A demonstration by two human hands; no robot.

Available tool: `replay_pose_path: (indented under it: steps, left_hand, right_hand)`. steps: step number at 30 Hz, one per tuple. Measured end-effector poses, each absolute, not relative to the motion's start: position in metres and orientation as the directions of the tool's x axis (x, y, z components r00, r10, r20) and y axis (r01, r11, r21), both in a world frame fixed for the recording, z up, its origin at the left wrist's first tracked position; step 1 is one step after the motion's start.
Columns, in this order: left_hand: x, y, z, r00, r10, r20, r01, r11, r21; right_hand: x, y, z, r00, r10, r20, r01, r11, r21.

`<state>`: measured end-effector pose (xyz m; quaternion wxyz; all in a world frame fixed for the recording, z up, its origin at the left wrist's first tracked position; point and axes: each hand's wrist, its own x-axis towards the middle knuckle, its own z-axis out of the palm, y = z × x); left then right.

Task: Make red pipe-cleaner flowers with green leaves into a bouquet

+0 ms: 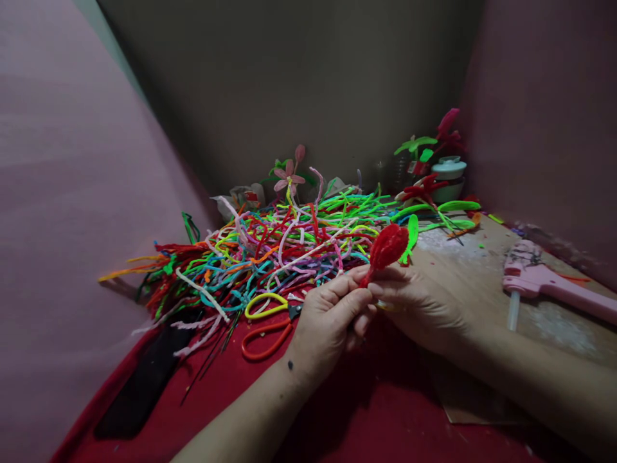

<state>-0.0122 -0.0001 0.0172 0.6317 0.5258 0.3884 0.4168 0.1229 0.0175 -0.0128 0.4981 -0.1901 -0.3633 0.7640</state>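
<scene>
Both hands meet over the red cloth, fingers pinched together at the base of a red pipe-cleaner flower bud [389, 245]. Its fuzzy rounded head points up and to the right. My left hand [332, 315] grips the narrow base between thumb and fingers. My right hand [419, 302] closes on the same base from the other side; its fingertips are partly hidden behind the left ones. Just left of my left wrist lies a pair of scissors [266, 307] with one yellow and one red handle loop, its blades mostly covered by the hand.
A big heap of coloured pipe cleaners [289, 238] spreads behind the hands. A pink glue gun [544, 283] rests on a board [486, 257] at right. Finished pipe-cleaner flowers [288, 175] and a lidded bowl [448, 170] stand at the back. A black flat object [144, 379] lies at left.
</scene>
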Motion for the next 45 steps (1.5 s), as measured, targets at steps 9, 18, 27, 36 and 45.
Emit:
replay_pose_path:
  steps: [9, 18, 27, 36, 45]
  left_hand:
    - [-0.0103, -0.0001, 0.0190, 0.337, 0.940, -0.049, -0.113, 0.092, 0.989]
    - [-0.0136, 0.0009, 0.0163, 0.369, 0.928, -0.052, -0.141, 0.112, 0.984]
    - [-0.0133, 0.0004, 0.0172, 0.387, 0.921, -0.036, -0.168, 0.109, 0.980]
    - [-0.0100, -0.0015, 0.0171, 0.344, 0.939, -0.029, -0.139, 0.082, 0.987]
    - [-0.0137, 0.0004, 0.0182, 0.375, 0.925, -0.052, -0.156, 0.119, 0.981]
  right_hand:
    - [0.1213, 0.0177, -0.0107, -0.420, 0.907, 0.039, -0.646, -0.268, -0.714]
    - [0.1211, 0.0169, -0.0137, -0.442, 0.893, 0.089, -0.666, -0.259, -0.700]
    - [0.1213, 0.0169, -0.0116, -0.451, 0.888, 0.083, -0.655, -0.267, -0.707]
    - [0.1231, 0.0184, -0.0159, -0.406, 0.910, 0.085, -0.644, -0.219, -0.733]
    - [0.1216, 0.0177, -0.0150, -0.456, 0.881, 0.127, -0.653, -0.235, -0.720]
